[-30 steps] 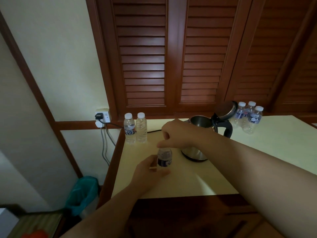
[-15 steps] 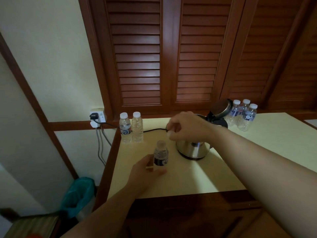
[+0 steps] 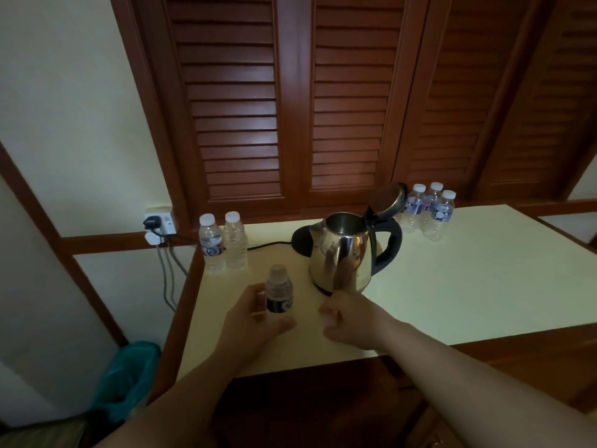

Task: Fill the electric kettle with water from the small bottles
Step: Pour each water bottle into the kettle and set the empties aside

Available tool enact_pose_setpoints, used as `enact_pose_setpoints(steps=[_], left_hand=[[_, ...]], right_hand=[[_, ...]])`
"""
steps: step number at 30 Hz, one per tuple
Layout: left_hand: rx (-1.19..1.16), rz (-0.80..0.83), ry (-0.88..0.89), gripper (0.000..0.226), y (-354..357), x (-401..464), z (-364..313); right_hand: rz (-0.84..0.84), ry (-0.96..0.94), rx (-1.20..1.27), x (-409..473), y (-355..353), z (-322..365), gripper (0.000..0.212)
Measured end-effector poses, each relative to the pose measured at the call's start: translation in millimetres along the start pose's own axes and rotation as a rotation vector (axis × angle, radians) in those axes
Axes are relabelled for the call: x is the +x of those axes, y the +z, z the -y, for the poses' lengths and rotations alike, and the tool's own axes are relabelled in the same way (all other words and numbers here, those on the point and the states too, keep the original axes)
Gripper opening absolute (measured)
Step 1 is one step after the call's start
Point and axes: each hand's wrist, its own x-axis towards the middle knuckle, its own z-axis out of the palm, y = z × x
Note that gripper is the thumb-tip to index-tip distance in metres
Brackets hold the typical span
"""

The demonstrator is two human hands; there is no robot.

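Note:
A steel electric kettle (image 3: 342, 257) stands on the cream table (image 3: 478, 273) with its lid (image 3: 389, 199) flipped open. My left hand (image 3: 250, 321) grips a small, uncapped water bottle (image 3: 279, 291), upright on the table left of the kettle. My right hand (image 3: 350, 321) rests low in front of the kettle with its fingers curled; a pale bit at the fingertips looks like the bottle cap (image 3: 327, 313). Two capped bottles (image 3: 223, 245) stand at the back left corner. Three more bottles (image 3: 431, 210) stand behind the kettle's handle.
The kettle's black base (image 3: 301, 241) and cord run left to a wall socket (image 3: 160, 222). Louvred wooden doors rise behind the table. A teal-lined bin (image 3: 129, 376) sits on the floor at the left, below the table edge.
My right hand lifted the cap off the bottle, then dropped down to the table in front of the kettle. The left hand kept holding the bottle. The kettle is now unhidden.

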Motion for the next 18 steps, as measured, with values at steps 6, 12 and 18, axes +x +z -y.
enact_pose_setpoints(steps=[6, 12, 18], left_hand=[[-0.003, -0.081, 0.063, 0.048, 5, 6, -12], [0.010, -0.095, 0.112, 0.044, 4, 26, -33], [0.064, -0.150, 0.200, 0.041, -5, 61, -76]], right_hand=[[-0.269, 0.263, 0.062, -18, -4, -36, 0.015], [-0.284, 0.348, -0.045, -21, -5, -88, 0.043], [-0.232, 0.264, -0.128, -18, -2, -103, 0.079]])
